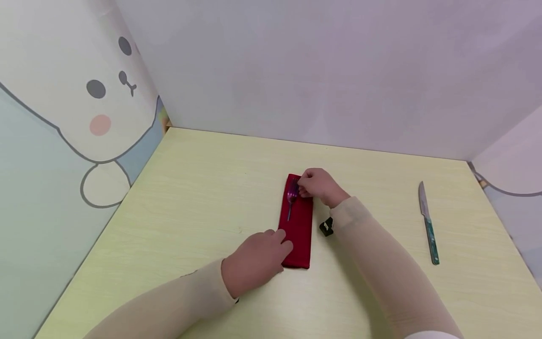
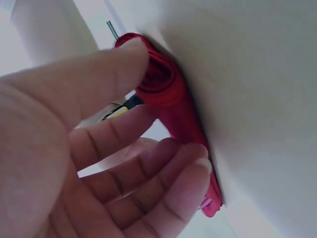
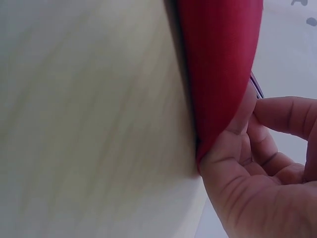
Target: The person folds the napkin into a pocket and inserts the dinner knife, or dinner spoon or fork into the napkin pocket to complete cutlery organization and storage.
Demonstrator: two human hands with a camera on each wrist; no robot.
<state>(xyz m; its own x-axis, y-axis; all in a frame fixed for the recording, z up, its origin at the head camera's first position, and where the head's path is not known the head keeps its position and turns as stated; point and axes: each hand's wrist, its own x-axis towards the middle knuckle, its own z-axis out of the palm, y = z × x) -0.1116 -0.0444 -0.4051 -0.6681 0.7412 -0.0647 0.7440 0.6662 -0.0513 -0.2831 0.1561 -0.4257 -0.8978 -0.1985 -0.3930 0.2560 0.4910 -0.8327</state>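
A folded dark red cloth napkin (image 1: 298, 235) lies lengthwise on the table. My left hand (image 1: 259, 258) is at its near left edge; in the left wrist view the thumb is on the folded near end and the curled fingers touch the side, holding the napkin. A shiny purple fork (image 1: 292, 194) rests on the far half of the napkin, tines pointing away; its handle shows only as far as the napkin's middle. My right hand (image 1: 318, 185) is at the napkin's far right corner, thumb and index finger pinching the fork by the tines, which the fingers partly hide.
A table knife (image 1: 429, 226) with a green handle lies on the right of the pale wooden table (image 1: 203, 188). A small black object (image 1: 326, 227) is beside the right cuff. A plain wall (image 1: 296, 75) stands behind; a cartoon-printed panel (image 1: 55, 155) is on the left.
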